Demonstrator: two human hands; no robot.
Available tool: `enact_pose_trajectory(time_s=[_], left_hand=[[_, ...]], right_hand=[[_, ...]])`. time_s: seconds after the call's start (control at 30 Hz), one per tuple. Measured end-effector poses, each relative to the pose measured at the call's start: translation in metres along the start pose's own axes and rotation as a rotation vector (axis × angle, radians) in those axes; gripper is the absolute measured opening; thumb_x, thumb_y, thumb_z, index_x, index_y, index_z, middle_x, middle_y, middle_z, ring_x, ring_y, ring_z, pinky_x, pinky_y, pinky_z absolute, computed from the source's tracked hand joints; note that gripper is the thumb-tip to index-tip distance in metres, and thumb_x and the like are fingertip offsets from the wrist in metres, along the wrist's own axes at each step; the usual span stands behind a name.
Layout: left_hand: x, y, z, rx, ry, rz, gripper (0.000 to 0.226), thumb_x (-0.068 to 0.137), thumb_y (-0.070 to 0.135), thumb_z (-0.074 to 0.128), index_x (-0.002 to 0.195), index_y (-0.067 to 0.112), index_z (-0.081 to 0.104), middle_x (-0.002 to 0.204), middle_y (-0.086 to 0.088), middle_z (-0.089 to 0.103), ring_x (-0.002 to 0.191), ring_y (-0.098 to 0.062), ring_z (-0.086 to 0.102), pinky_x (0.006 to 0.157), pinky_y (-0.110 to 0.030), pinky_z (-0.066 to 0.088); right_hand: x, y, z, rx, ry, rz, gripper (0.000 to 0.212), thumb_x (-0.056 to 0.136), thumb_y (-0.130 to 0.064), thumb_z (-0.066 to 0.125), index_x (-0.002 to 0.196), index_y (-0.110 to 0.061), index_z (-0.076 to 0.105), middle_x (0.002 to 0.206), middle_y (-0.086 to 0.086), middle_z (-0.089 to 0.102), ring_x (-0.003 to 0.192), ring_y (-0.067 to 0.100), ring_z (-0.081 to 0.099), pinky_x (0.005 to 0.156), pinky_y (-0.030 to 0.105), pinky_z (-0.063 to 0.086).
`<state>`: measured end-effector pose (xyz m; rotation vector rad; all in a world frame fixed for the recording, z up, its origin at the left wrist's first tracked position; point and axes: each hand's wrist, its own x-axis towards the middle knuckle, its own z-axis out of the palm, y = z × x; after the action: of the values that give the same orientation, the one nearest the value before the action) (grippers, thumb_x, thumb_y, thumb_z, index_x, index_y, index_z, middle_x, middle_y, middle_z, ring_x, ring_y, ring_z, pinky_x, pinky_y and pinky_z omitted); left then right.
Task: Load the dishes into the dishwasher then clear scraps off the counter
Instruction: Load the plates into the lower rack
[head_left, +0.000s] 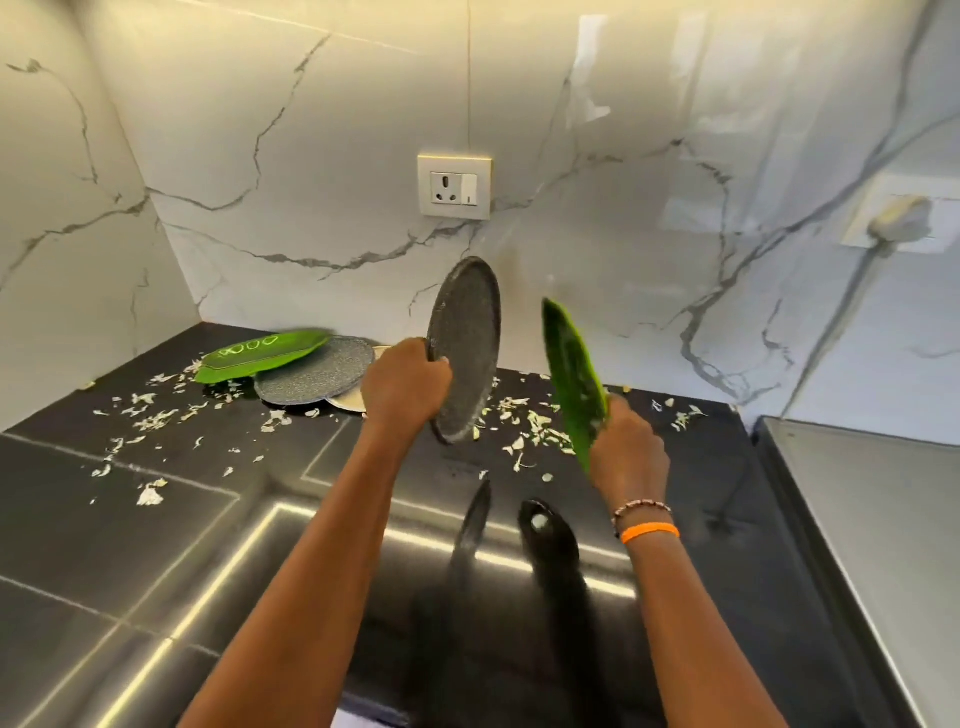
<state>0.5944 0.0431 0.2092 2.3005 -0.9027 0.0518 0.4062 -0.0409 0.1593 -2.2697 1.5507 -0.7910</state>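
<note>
- Grey speckled plate (464, 349) was held on edge above the black counter (171, 525), the left hand (404, 385) gripping its near rim, fingers curled round it.
- Green leaf-shaped plate (574, 382) was likewise tilted nearly upright, its lower end gripped in the right hand (628, 456).
- Both plates were clear of the counter and apart from each other; pale flecks showed on the green one's face.
- Judgement: the step in hand was lifting dishes for loading. To do it well, each plate should stay tilted over the counter until loose bits drop, grips kept firm at the rim, and the two plates kept from knocking together.
- Remaining dishes lay stacked at the back left: a second green plate (262, 356) resting on a grey plate (317, 376), with a pale dish partly hidden beneath.
- Scraps (524, 423), pale and shredded, were strewn across the counter around the stack and under the held plates.
- No dishwasher was in view.
</note>
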Motion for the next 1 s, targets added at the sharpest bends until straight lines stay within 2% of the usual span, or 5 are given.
enact_pose_trajectory(time_s=[0.2,0.47,0.67,0.8,1.0], left_hand=[[-0.078,-0.007,-0.027,-0.006,0.076,0.153,0.029,0.094,0.029,0.048,0.106,0.008,0.064,0.103,-0.016,0.067,0.096,-0.038,0.059,0.074,-0.035,0.039],[-0.175,-0.009,-0.062,-0.148,-0.032,0.202,0.023,0.089,0.026,0.049,0.081,0.009,0.063,0.073,-0.004,0.054,0.074,-0.028,0.051,0.068,-0.031,0.033],[-0.250,0.033,-0.045,-0.117,-0.379,0.322,0.021,0.081,0.019,0.055,0.076,-0.001,0.061,0.065,-0.005,0.056,0.063,-0.023,0.053,0.055,-0.029,0.035],[-0.309,0.072,-0.012,-0.170,-0.582,0.420,0.012,0.074,0.013,0.054,0.068,0.003,0.055,0.071,-0.010,0.062,0.075,-0.033,0.060,0.058,-0.030,0.036],[-0.397,0.140,0.037,-0.107,-0.812,0.627,0.010,0.075,0.012,0.049,0.065,0.011,0.049,0.066,-0.004,0.057,0.067,-0.026,0.056,0.053,-0.027,0.036]], right_hand=[[-0.065,-0.002,-0.027,-0.113,0.123,-0.072,0.040,0.096,-0.009,0.039,0.136,-0.012,0.036,0.122,0.015,0.059,0.103,0.042,0.060,0.079,0.041,0.048],[-0.188,0.035,-0.078,0.097,0.225,0.110,0.022,0.095,-0.010,0.039,0.112,-0.004,0.052,0.102,0.025,0.063,0.094,0.044,0.058,0.076,0.043,0.044],[-0.269,0.106,-0.138,0.128,0.243,0.255,0.017,0.090,-0.006,0.048,0.101,0.003,0.058,0.097,0.029,0.063,0.090,0.045,0.058,0.074,0.043,0.042],[-0.313,0.155,-0.177,0.118,0.265,0.376,0.013,0.089,-0.001,0.047,0.095,0.007,0.056,0.095,0.032,0.061,0.089,0.045,0.055,0.070,0.041,0.037],[-0.375,0.243,-0.218,0.161,0.320,0.631,0.012,0.089,-0.004,0.046,0.095,0.003,0.055,0.092,0.026,0.060,0.082,0.036,0.053,0.069,0.038,0.038]])
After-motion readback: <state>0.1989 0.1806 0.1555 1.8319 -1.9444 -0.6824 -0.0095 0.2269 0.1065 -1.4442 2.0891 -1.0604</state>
